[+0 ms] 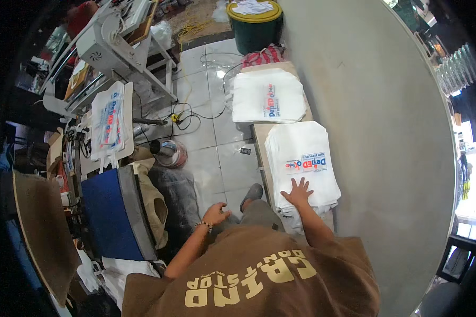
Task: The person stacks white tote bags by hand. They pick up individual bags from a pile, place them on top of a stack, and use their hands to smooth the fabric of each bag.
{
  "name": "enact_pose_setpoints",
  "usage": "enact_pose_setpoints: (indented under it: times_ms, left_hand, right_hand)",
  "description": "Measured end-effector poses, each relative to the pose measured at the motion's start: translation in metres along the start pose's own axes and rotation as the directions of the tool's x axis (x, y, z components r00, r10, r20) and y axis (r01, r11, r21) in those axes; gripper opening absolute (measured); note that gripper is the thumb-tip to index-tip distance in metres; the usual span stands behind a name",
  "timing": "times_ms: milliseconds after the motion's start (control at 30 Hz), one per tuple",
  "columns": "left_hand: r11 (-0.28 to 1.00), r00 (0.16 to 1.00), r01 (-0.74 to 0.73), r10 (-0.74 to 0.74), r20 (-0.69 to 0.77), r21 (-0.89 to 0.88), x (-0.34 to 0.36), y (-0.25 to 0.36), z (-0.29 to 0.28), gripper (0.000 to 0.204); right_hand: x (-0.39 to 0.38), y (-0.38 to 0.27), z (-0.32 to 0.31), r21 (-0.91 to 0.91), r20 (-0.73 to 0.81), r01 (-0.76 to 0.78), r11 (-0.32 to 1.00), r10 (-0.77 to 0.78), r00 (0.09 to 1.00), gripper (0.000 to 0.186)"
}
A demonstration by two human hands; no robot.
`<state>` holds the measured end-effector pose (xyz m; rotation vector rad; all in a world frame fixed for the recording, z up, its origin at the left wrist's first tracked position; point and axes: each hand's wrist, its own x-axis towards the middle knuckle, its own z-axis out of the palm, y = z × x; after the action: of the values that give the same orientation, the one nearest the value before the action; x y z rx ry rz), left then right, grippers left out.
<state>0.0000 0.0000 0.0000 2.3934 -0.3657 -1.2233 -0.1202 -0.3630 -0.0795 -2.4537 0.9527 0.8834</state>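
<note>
White printed bags lie in a near stack (303,161) on a low desk (259,132) against the pale wall (375,121), just in front of the person. The right hand (298,193) rests flat on the stack's near edge, its grip spread apart, fingers splayed and clamped on nothing. The left hand (216,214) hangs over the person's knee, its grip loosely open and empty, a beaded bracelet (204,225) on the wrist. A second stack of the same bags (268,96) sits farther along the desk, apart from the first. To the left stands a blue-topped heat press (116,211), and beyond it more printed bags (110,124) on a white machine stand. A green bin with a yellow rim (255,24) stands at the far end.
</note>
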Motion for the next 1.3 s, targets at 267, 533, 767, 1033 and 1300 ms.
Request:
enact_pose_setpoints:
  times_ms: [267, 533, 767, 1033, 1300]
  left_hand:
    - [0.97, 0.982, -0.079, 0.036, -0.185, -0.231, -0.091, -0.042, 0.062, 0.058]
    - [0.889, 0.944, 0.03, -0.176, -0.28, -0.456, -0.262, -0.104, 0.143, 0.056]
    - [0.968, 0.885, -0.019, -0.101, -0.456, -0.25, -0.386, -0.106, 0.18, 0.051]
    - [0.853, -0.133, 0.229, -0.45, -0.883, -0.469, -0.478, -0.128, 0.096, 0.061]
    - [0.665, -0.048, 0.487, -0.626, -0.778, -0.566, -0.457, -0.234, 0.14, 0.076]
  right_hand:
    - [-0.038, -0.001, 0.013, -0.168, -0.309, 0.129, 0.977, -0.177, 0.934, 0.095]
    - [-0.158, -0.083, 0.065, -0.208, -0.366, 0.706, 0.677, -0.723, 0.586, 0.073]
    - [-0.248, -0.13, 0.145, -0.123, 0.765, 0.962, 0.242, -0.594, 0.247, 0.056]
    - [-0.271, -0.162, 0.144, -0.04, 0.807, 0.996, 0.082, -0.585, 0.081, 0.05]
    - [-0.25, -0.201, 0.141, 0.108, 0.809, 0.994, 0.013, -0.582, -0.08, 0.05]
